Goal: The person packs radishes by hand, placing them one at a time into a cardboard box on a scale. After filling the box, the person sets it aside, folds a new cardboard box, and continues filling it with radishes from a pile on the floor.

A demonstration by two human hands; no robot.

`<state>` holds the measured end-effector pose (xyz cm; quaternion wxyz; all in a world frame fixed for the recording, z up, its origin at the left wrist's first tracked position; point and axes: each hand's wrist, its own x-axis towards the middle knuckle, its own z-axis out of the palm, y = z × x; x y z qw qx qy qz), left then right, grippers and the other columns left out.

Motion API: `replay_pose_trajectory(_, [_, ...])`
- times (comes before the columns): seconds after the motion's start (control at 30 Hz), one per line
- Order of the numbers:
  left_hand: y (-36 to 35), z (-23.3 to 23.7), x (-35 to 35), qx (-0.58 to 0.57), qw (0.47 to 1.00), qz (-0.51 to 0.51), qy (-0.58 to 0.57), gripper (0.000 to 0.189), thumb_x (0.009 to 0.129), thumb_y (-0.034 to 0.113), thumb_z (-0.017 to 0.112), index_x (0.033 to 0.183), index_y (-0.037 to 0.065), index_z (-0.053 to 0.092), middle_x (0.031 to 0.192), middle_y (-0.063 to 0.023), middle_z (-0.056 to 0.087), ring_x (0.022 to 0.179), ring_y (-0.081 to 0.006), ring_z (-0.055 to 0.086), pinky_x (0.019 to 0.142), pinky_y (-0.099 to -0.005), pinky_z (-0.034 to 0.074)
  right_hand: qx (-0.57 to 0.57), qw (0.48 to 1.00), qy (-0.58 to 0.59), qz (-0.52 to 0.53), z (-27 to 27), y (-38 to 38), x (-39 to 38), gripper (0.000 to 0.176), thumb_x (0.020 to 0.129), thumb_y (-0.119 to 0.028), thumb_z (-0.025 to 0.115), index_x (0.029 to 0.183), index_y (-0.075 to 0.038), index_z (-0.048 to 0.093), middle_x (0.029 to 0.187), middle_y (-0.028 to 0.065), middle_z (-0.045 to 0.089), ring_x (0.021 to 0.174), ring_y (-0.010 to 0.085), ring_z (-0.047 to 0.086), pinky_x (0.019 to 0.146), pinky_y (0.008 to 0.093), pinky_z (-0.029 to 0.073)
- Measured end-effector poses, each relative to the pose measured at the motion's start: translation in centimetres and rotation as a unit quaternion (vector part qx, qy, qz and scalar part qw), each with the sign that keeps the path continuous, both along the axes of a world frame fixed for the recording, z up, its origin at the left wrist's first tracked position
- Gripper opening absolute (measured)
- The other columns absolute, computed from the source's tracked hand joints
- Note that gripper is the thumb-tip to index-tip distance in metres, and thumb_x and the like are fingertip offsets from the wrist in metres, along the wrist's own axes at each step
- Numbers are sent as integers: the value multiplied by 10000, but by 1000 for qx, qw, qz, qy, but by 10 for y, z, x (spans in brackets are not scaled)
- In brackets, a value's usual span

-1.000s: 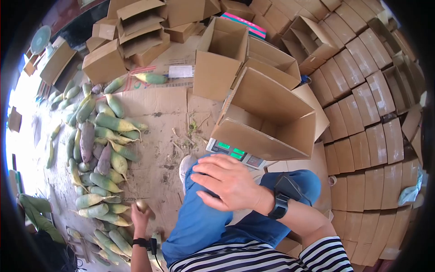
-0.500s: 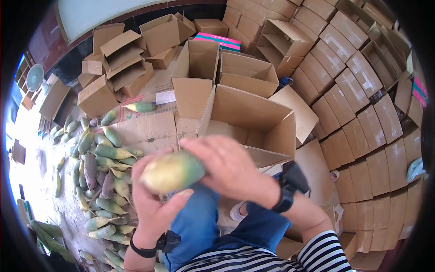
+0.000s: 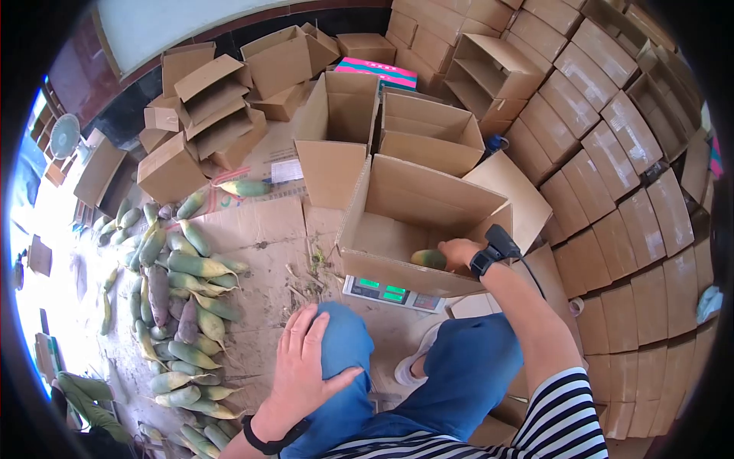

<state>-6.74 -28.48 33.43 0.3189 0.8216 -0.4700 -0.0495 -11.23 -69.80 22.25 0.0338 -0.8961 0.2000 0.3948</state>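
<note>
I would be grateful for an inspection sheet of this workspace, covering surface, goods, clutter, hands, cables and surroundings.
Surface: flattened cardboard on the floor, soiled in patches.
Goods: radish heap on the left; held radish inside the open box; scale showing green displays at the box's near side.
Clutter: plant scraps on the cardboard.
Hands: right hand grips the held radish; left hand lies on the knee.
Cables: black cable hanging by the right forearm.
Surroundings: stacked cartons on the right; fan far left.
</note>
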Motion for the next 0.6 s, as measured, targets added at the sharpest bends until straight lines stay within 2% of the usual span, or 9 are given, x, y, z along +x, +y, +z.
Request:
replay_pose_trajectory(0.1, [1, -3, 3, -14, 1000, 0, 12, 887, 688, 404, 831, 1352, -11, 414, 1388, -228, 412, 1285, -443, 405, 1051, -528, 367, 40, 999, -1, 9, -27, -1, -1, 534, 709, -251, 787, 1177, -52, 627, 1157, 168, 669, 1105, 344, 629, 863, 483, 535])
replay_pose_trajectory(0.2, [-1, -2, 7, -22, 999, -2, 30, 870, 688, 396, 830, 1345, -5, 423, 1385, -223, 414, 1282, -446, 406, 1060, -528, 365, 65, 996, -28, 50, -29, -7, -6, 461, 738, -258, 746, 1141, -56, 649, 1141, 186, 666, 1086, 366, 626, 870, 492, 522])
replay_pose_trajectory(0.27, [1, 0, 8, -10, 999, 14, 38, 864, 689, 393, 829, 1345, -1, 426, 1385, -221, 413, 1281, -447, 406, 1068, -526, 362, 40, 996, -31, 70, -33, -16, -7, 404, 772, -253, 704, 1124, -63, 652, 1093, 206, 667, 1049, 383, 629, 873, 484, 513])
replay_pose_trajectory(0.3, [-1, -2, 8, -23, 999, 4, 44, 863, 690, 388, 828, 1349, 3, 427, 1388, -218, 411, 1284, -439, 406, 1075, -519, 358, 47, 994, -74, 69, -27, -14, -4, 373, 787, -240, 689, 1111, -59, 654, 1063, 205, 672, 1024, 387, 634, 865, 478, 513])
replay_pose_trajectory(0.37, [0, -5, 9, -25, 998, 15, 51, 861, 690, 384, 827, 1354, 7, 428, 1391, -214, 410, 1288, -432, 406, 1083, -513, 354, 90, 975, -191, 71, -7, -5, 1, 318, 815, -211, 664, 1087, -48, 651, 1015, 207, 677, 984, 386, 643, 844, 459, 517])
replay_pose_trajectory(0.47, [9, -10, 11, -41, 994, 5, 97, 904, 695, 393, 836, 1401, 34, 403, 1436, -204, 389, 1326, -419, 384, 1110, -507, 327, 207, 913, -348, 38, 45, 34, 11, 279, 859, -155, 639, 1106, -28, 621, 985, 198, 677, 919, 364, 658, 814, 413, 525])
replay_pose_trajectory(0.53, [18, -13, 16, -85, 983, -29, 162, 939, 699, 382, 839, 1440, 41, 375, 1454, -193, 387, 1365, -379, 362, 1123, -488, 318, 229, 879, -415, -47, 94, 85, 10, 294, 882, -130, 631, 1152, -19, 599, 1036, 182, 661, 899, 337, 656, 811, 387, 524])
replay_pose_trajectory(0.57, [31, -15, 24, -89, 971, -32, 219, 939, 724, 358, 828, 1464, 35, 349, 1479, -168, 382, 1385, -315, 366, 1125, -439, 324, 234, 881, -410, -43, 112, 111, 8, 294, 882, -130, 631, 1152, -19, 599, 1036, 182, 661, 899, 337, 656, 811, 387, 524])
replay_pose_trajectory(0.6, [47, -24, 26, -134, 935, 18, 327, 876, 761, 343, 808, 1449, 35, 362, 1436, -174, 423, 1345, -300, 413, 1087, -420, 372, 215, 858, -467, -12, 127, 137, 3, 314, 878, -121, 638, 1169, -12, 594, 1078, 180, 645, 923, 335, 647, 827, 383, 519])
